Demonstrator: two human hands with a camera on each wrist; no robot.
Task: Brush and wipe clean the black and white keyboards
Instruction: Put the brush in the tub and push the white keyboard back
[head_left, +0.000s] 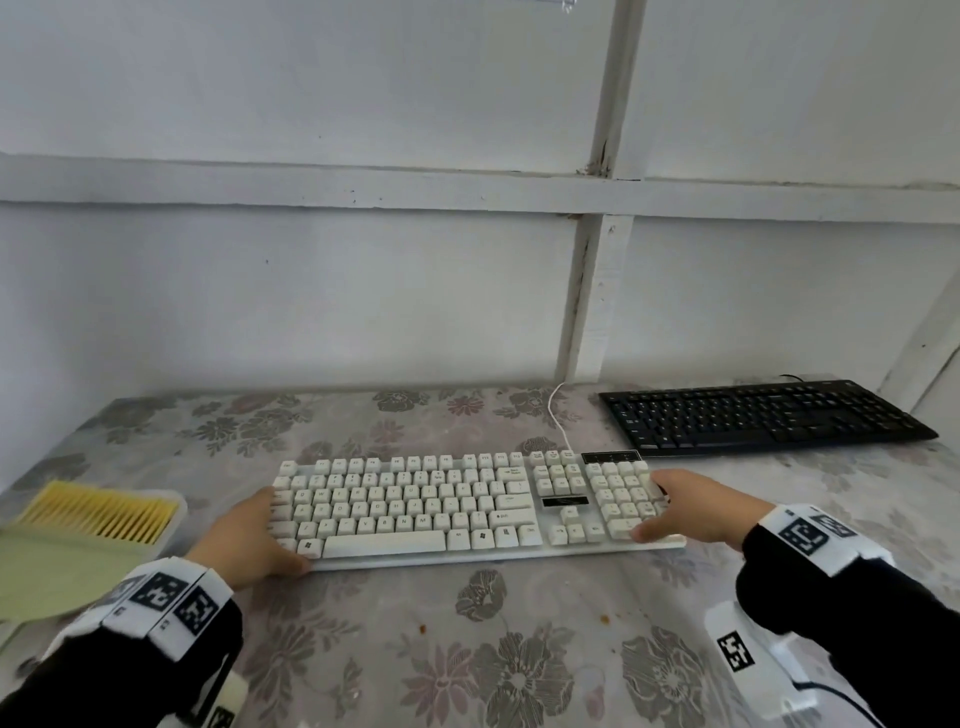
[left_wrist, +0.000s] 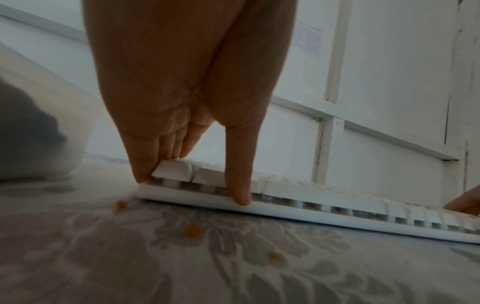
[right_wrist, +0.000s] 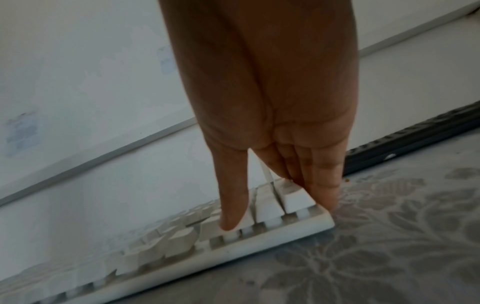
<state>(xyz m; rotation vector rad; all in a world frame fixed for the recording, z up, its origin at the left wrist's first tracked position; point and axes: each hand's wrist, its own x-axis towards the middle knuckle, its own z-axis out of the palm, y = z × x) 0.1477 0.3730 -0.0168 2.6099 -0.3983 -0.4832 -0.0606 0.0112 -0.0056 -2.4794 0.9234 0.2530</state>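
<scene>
The white keyboard (head_left: 415, 509) (left_wrist: 311, 214) (right_wrist: 233, 246) lies across the middle of the flowered table. My left hand (head_left: 249, 535) (left_wrist: 192, 189) is at its left end, straight fingers (left_wrist: 141, 172) against the side and the thumb on the front edge. My right hand (head_left: 675, 509) (right_wrist: 279, 216) is at the right end, with the thumb on a numpad key and straight fingers (right_wrist: 324, 191) down the side. The black keyboard (head_left: 763, 415) (right_wrist: 415, 139) lies at the back right, untouched.
A clear tray (head_left: 174, 525) (left_wrist: 39, 144) at the left holds a yellow-bristled brush (head_left: 98, 512) and a green cloth (head_left: 57, 571). Orange crumbs (left_wrist: 192, 230) (head_left: 422, 629) dot the tablecloth in front of the keyboard. A white cable (head_left: 553, 410) runs back to the wall.
</scene>
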